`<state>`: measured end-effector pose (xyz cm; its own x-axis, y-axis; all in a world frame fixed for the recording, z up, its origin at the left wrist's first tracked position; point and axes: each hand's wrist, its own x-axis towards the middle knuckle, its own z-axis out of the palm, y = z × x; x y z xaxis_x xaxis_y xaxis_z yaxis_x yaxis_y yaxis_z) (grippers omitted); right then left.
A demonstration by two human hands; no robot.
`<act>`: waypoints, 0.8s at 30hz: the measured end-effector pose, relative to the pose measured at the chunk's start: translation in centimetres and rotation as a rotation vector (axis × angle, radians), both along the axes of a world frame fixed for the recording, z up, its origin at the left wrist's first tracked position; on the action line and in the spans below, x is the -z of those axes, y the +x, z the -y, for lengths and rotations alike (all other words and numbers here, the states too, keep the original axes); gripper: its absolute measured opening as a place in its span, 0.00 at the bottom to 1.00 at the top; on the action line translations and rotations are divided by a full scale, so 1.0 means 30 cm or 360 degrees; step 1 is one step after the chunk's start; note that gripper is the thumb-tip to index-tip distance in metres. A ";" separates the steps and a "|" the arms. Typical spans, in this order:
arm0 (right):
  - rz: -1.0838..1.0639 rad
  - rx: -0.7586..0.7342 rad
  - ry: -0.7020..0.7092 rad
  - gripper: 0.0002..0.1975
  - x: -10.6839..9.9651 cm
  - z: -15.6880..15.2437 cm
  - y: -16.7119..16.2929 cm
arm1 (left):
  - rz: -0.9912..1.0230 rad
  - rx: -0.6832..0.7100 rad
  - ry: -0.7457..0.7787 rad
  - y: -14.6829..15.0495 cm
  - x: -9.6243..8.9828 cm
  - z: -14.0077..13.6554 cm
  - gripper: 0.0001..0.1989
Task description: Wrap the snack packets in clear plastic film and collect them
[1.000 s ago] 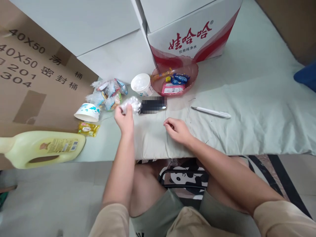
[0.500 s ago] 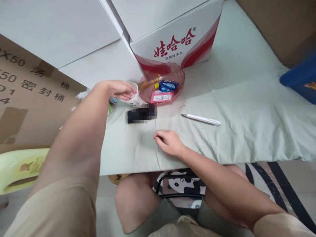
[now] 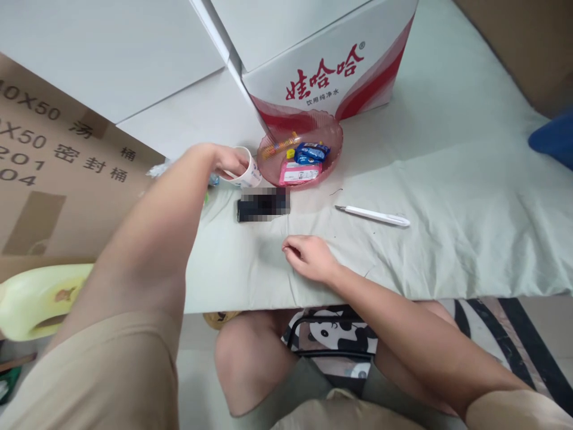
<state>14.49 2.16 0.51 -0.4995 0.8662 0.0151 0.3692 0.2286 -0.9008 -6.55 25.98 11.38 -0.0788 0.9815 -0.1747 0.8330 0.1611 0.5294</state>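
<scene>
My left hand [image 3: 231, 161] reaches down into a white paper cup [image 3: 254, 174] with small printed marks. Its fingertips are hidden inside the cup, so I cannot see what they hold. My right hand [image 3: 312, 258] rests on the pale green cloth [image 3: 250, 280] with its fingers curled in, and nothing shows in it. Touching or just beside the cup is a pink clear bowl [image 3: 336, 149]. Inside it lie blue packets [image 3: 312, 153], a pink-and-white packet [image 3: 301, 174] and an orange-yellow tube-like wrapper [image 3: 280, 145].
A dark, partly blurred flat object [image 3: 263, 206] lies before the cup. To the right is a white pen-shaped tool [image 3: 373, 216] with a dark tip. White cartons [image 3: 326, 77] stand behind, a brown carton [image 3: 54, 155] at left, a blue container [image 3: 555, 143] at far right.
My left hand has dipped further into the cup, its fingers now more hidden. My right hand keeps its curled pose on the cloth. The view has shifted slightly.
</scene>
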 end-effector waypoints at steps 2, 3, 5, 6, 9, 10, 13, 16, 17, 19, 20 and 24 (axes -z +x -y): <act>0.0011 0.0007 0.0029 0.10 0.004 0.003 0.000 | -0.0147 0.0022 -0.0326 0.004 -0.074 0.014 0.08; 0.0017 0.0007 0.0045 0.10 0.006 0.004 0.000 | -0.0220 0.0058 -0.0385 0.002 -0.110 0.025 0.06; 0.0037 0.0005 0.0074 0.10 0.010 0.007 0.000 | -0.0310 0.0121 -0.0265 -0.018 -0.170 0.060 0.05; 0.0055 0.0006 0.0084 0.10 0.013 0.009 0.001 | -0.0365 0.0113 -0.0156 -0.039 -0.194 0.083 0.06; 0.0110 0.0022 0.0118 0.10 0.021 0.016 0.002 | -0.0630 -0.0105 -0.0009 -0.151 -0.235 0.165 0.04; 0.0119 0.0026 0.0132 0.10 0.024 0.018 0.002 | -0.0720 -0.0182 -0.0008 -0.201 -0.239 0.195 0.03; 0.0120 0.0027 0.0167 0.09 0.030 0.024 0.002 | -0.0856 -0.0313 0.0017 -0.364 -0.223 0.276 0.09; 0.0149 0.0018 0.0176 0.09 0.031 0.027 0.000 | -0.0878 -0.0339 0.0012 -0.490 -0.171 0.319 0.15; 0.0166 0.0015 0.0176 0.09 0.031 0.027 -0.001 | -0.0874 -0.0328 0.0019 -0.515 -0.147 0.320 0.16; 0.0198 0.0003 0.0174 0.08 0.029 0.028 -0.003 | -0.0848 -0.0296 0.0039 -0.534 -0.093 0.304 0.18; 0.0210 -0.0003 0.0172 0.08 0.027 0.028 -0.005 | -0.0835 -0.0279 0.0050 -0.529 -0.065 0.289 0.19; 0.0244 -0.0041 0.0160 0.08 0.018 0.028 -0.009 | -0.0794 -0.0335 0.0128 -0.456 0.015 0.225 0.23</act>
<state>14.23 1.32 -0.05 -0.5244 0.8511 0.0229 0.4935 0.3258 -0.8064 -20.24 19.22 10.92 -0.3290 0.9443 0.0092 0.9402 0.3267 0.0960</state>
